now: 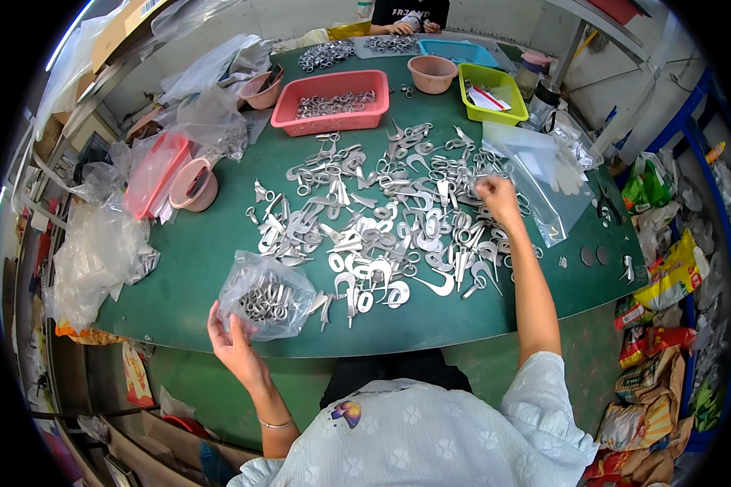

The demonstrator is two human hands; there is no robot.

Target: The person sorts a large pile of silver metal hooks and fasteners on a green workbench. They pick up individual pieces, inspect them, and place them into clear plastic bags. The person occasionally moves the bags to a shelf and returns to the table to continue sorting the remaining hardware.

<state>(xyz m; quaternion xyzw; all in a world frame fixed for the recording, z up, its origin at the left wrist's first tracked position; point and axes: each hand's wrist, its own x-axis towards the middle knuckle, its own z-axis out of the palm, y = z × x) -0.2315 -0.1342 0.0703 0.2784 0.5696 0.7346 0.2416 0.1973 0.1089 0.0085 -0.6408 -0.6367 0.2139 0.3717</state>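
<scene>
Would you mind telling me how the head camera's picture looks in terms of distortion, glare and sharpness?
Head view: strong fisheye, so the green table edge bows and the corners go black; lighting is even, with soft shadows; the metal parts and the clear bag at the left hand glint; the right hand is sharp; rim clutter smears.

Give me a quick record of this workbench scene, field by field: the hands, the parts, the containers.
left hand: at the near table edge, holding a clear bag of metal parts
right hand: reaching into the metal parts pile, fingers pinched on a piece
table: green, rounded near edge
red tray: holds more metal parts
green tray: far right
pink bowls: one by the far trays, one at left
other person: hands at the far edge
</scene>
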